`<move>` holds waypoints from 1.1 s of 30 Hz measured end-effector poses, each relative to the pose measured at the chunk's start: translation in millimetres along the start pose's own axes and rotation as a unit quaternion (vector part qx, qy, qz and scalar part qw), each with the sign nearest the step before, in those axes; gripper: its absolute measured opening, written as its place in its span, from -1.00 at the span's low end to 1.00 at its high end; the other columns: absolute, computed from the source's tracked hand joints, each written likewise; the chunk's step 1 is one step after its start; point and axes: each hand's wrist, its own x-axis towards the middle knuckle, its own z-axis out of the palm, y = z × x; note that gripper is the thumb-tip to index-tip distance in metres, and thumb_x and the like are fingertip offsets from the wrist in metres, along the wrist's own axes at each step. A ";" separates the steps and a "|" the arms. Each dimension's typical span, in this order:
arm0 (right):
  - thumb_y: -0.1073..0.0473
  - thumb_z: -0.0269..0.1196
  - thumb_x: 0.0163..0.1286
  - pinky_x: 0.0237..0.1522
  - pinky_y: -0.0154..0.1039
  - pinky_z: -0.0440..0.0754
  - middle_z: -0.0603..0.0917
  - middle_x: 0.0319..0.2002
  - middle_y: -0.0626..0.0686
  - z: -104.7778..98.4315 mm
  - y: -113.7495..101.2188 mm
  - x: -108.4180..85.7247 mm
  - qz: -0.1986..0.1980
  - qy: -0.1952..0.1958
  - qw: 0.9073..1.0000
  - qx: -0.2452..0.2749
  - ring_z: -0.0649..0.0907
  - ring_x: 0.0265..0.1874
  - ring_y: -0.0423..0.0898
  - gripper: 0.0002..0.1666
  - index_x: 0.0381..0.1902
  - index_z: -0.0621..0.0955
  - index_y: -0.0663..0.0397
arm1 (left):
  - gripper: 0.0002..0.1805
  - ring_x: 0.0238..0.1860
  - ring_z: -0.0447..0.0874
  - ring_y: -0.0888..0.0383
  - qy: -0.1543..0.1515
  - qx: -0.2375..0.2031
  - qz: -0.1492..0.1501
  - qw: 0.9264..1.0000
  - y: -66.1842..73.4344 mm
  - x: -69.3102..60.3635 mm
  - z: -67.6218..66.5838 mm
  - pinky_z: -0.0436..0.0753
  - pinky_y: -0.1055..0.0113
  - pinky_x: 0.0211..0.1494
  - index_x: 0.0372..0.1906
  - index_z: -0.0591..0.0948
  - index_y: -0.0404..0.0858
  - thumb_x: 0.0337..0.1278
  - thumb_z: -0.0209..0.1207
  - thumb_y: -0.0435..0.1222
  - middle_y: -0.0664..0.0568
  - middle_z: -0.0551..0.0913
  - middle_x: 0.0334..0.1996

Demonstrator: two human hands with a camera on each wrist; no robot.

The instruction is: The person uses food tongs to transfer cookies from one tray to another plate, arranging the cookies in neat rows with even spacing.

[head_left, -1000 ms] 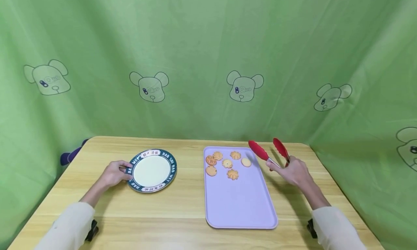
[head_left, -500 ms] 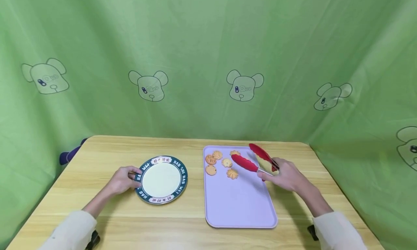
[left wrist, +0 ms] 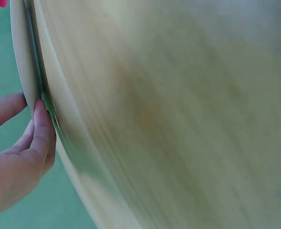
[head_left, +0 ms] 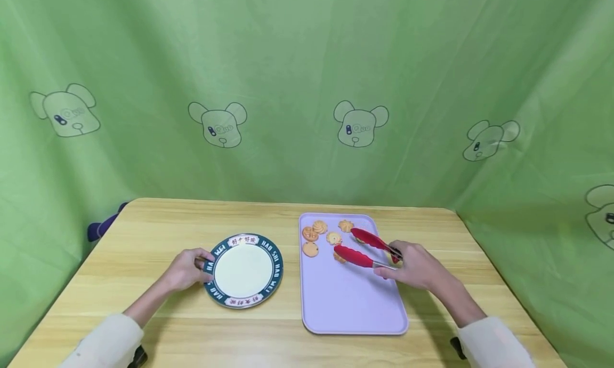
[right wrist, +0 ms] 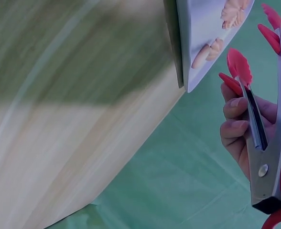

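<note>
Above the lilac tray [head_left: 355, 314], the fingers of the right hand [head_left: 418, 265] grip red tongs [head_left: 355, 256], heads apart over its cookies [head_left: 320, 227]; I'd squeeze lightly, since they look crumbly. Left of it, the left hand [head_left: 186, 269] pinches the plate [head_left: 243, 272] by its rim, best held level.

Seen from my remote station: tabletop [head_left: 283, 330], with plate [head_left: 243, 270] on left side, tray [head_left: 355, 309] to its right, strip of tabletop between. Left hand [head_left: 189, 269] at plate's left rim; I cannot tell whether plate touches tabletop. Cookies [head_left: 334, 238] in tray's far half, three grouped at far left corner, others rightward. Right hand [head_left: 414, 264] at tray's right edge; tongs [head_left: 352, 256] in it, extending leftward over tray. Curtain [head_left: 288, 80] behind tabletop and along both sides.
</note>
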 end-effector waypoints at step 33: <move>-0.29 0.41 -0.05 -0.58 -0.38 0.29 0.43 -0.53 -0.04 22.2 -2.8 -2.4 -0.001 -0.011 1.000 -0.012 0.38 -0.53 -0.17 -0.27 -0.13 0.54 0.14 | -0.52 -0.33 0.49 0.08 -0.012 0.012 -0.008 1.000 5.6 -11.2 5.6 0.63 0.31 -0.38 -0.09 0.57 -0.39 -0.30 0.39 -0.50 -0.11 0.54 -0.34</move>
